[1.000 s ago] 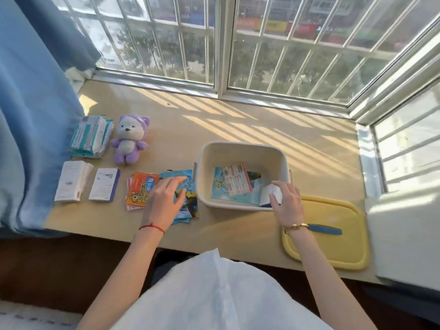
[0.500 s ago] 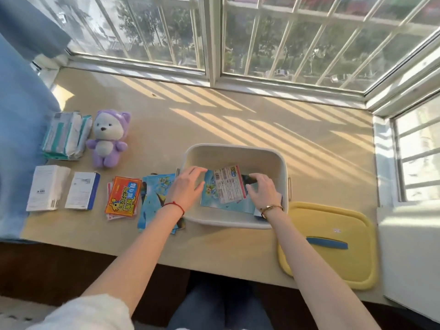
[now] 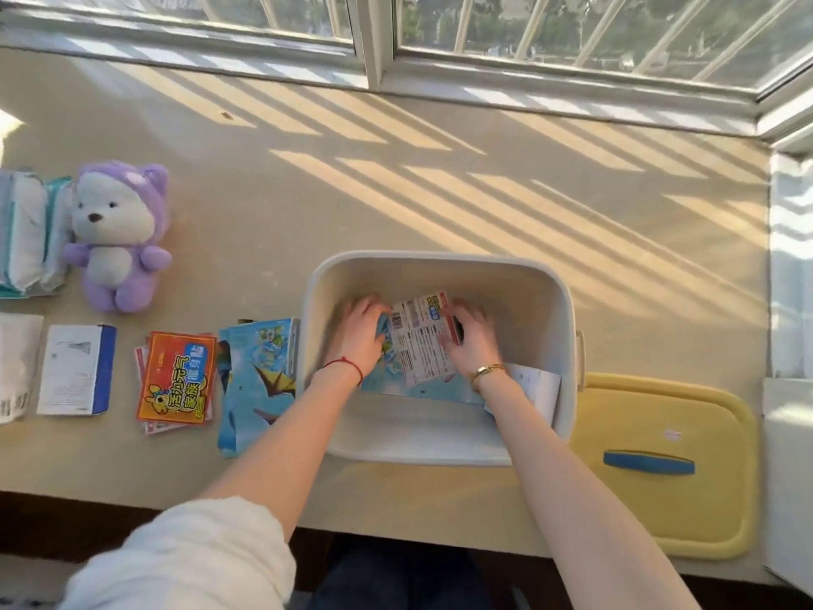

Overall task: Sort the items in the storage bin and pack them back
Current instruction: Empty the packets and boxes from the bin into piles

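Both hands are being held down inside the white storage bin, which is sitting on the beige windowsill near its front edge. The left hand is being laid palm-down, fingers fairly straight, on the blue picture packets lying on the bin floor. The right hand is being pressed against the right edge of a white printed packet, fingers slightly bent; whether that packet is being pinched or only touched cannot be told, since the fingers are blurred. A white slip is being partly hidden under the right wrist, against the bin's right wall.

Outside the bin, more items are being kept in a row to its left: a stack of blue packets just beside the bin wall, then an orange packet on top of a small pile, then a white box with a blue edge, and another white box cut off at the frame edge. Behind them a purple plush bear is being propped upright beside wrapped tissue packs. The yellow lid, with its blue handle, is lying flat to the right of the bin, overhanging the sill's front edge.
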Motion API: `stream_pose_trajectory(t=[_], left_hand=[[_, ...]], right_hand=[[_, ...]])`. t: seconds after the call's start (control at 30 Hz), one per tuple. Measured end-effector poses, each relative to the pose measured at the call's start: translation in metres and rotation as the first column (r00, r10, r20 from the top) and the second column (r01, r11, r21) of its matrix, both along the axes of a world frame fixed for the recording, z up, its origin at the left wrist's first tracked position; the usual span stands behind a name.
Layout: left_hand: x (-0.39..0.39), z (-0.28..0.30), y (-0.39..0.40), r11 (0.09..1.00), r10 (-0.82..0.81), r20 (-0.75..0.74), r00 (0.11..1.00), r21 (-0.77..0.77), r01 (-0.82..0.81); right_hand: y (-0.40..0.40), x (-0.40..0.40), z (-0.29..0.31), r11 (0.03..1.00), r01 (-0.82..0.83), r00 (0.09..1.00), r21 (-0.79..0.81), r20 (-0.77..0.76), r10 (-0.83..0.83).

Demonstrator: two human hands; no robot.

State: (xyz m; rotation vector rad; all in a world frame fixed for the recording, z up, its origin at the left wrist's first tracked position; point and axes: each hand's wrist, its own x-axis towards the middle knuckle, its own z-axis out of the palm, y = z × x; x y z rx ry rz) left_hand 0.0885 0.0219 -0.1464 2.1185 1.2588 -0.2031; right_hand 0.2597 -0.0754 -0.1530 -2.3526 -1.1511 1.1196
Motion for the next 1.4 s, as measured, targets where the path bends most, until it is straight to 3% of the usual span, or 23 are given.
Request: stream_pose_trajectory(t=[0.53, 0.8, 1.07, 1.17, 1.23, 1.3, 1.4], left_hand=[[-0.001, -0.015, -0.002, 0.993, 0.067, -0.007, 0.998, 0.093, -0.066], [0.002, -0.017, -0.002, 0.99, 0.09, -0.027, 0.996, 0.109, -0.086], [0.004, -0.006, -0.001, 0.985, 0.02, -0.123, 0.992, 0.175, 0.002], [-0.001, 0.004, -0.004, 0.992, -0.002, -0.115, 0.993, 0.124, 0.016], [-0.003, 0.018, -0.006, 1.0, 0.004, -0.051, 0.999, 0.011, -0.004], [-0.006, 0.036, -0.008, 0.994, -0.014, -0.027, 1.0, -0.112, 0.011], [-0.014, 0.066, -0.015, 0.986, -0.057, 0.036, 0.998, -0.152, 0.062]], right_hand=[[0.006, -0.005, -0.021, 0.998, -0.06, 0.986, 0.03, 0.157, 0.055], [0.014, 0.002, -0.021, 0.999, -0.041, 0.991, 0.02, 0.128, 0.038], [0.005, 0.012, 0.01, 0.981, 0.096, 0.993, 0.17, 0.046, -0.105], [0.0, 0.013, 0.029, 0.974, 0.095, 0.986, 0.204, 0.116, -0.121], [-0.004, 0.012, 0.041, 0.961, 0.143, 0.98, 0.234, 0.103, -0.171], [-0.009, 0.013, 0.056, 0.951, 0.228, 0.97, 0.209, 0.036, -0.241], [-0.021, 0.012, 0.078, 0.912, 0.378, 0.924, 0.16, -0.121, -0.362]])
